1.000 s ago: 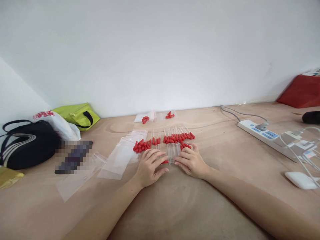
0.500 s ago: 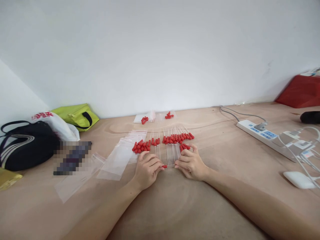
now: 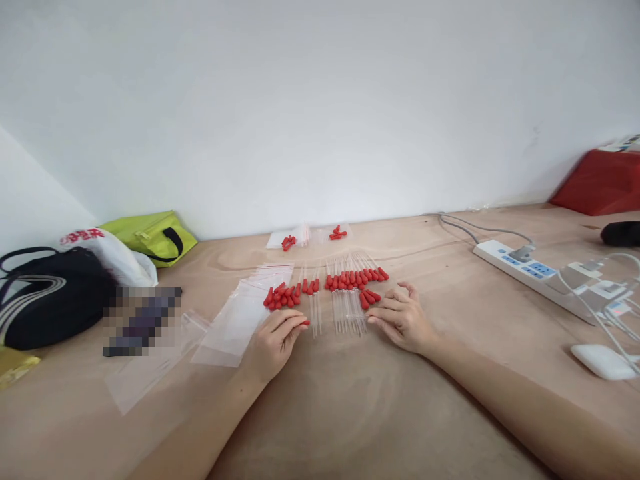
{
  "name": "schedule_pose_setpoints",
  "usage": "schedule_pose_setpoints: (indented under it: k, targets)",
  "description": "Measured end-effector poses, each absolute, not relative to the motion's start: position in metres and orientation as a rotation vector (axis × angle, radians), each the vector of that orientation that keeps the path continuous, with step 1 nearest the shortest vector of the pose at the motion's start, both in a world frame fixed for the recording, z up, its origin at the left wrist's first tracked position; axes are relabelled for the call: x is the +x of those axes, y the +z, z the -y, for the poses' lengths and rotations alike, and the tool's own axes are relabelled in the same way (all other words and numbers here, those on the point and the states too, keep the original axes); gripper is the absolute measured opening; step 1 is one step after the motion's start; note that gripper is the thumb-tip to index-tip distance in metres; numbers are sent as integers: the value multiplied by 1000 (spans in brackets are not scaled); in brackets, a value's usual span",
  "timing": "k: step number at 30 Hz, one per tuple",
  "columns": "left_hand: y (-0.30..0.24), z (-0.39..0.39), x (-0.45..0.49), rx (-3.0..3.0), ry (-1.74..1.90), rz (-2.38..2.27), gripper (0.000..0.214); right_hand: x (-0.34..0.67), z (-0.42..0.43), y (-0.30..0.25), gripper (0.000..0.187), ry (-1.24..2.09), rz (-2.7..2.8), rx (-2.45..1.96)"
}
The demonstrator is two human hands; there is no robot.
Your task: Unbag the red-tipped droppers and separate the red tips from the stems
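My left hand (image 3: 274, 343) pinches a small red rubber bulb (image 3: 305, 323) between thumb and fingertips. Between the thumb and index finger of my right hand (image 3: 404, 323) is a thin clear dropper tube (image 3: 356, 316), held level and pointing left. It crosses above a row of similar clear tubes (image 3: 343, 321) lying on the table. Just left of my right hand lie a few red bulbs (image 3: 370, 298). Beyond the tubes runs a row of droppers with red bulbs (image 3: 353, 279). Loose red bulbs (image 3: 283, 297) are heaped beyond my left hand.
Clear zip bags (image 3: 235, 320) lie on the left of the wooden table (image 3: 320, 413). Two small groups of red bulbs (image 3: 289, 243) rest on bags near the wall. A power strip (image 3: 520, 267) with cables stands right; a black bag (image 3: 55, 297) and a lime-green bag (image 3: 150, 237) sit left.
My hands have moved apart. The left has gone left with the red bulb, and the right has shifted right with the clear tube, uncovering the tubes and bulbs between them.
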State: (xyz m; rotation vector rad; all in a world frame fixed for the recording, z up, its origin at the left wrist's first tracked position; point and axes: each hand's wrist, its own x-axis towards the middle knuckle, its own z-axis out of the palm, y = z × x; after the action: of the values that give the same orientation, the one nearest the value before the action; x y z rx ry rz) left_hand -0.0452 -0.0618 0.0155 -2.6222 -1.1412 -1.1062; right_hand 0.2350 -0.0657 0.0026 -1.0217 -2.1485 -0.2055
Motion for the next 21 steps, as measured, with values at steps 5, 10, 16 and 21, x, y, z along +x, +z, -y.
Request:
schedule_pose_setpoints:
  k: [5,10,16,21]
  targets:
    - [24,45,-56,-2187,-1334,1481,24,221,61,7,22,-277,2120,-1061]
    - [22,16,-80,-1993,-1580,1961,40,194,50,11,21,-312,2109,-1140]
    - [7,-2,-98,-1987,-1404,2275,34,158,37,12,20,-290,2088,-1287]
    - [9,2,-101,-2049,-1308,2294,29,141,44,13,15,-205,2219,-1351]
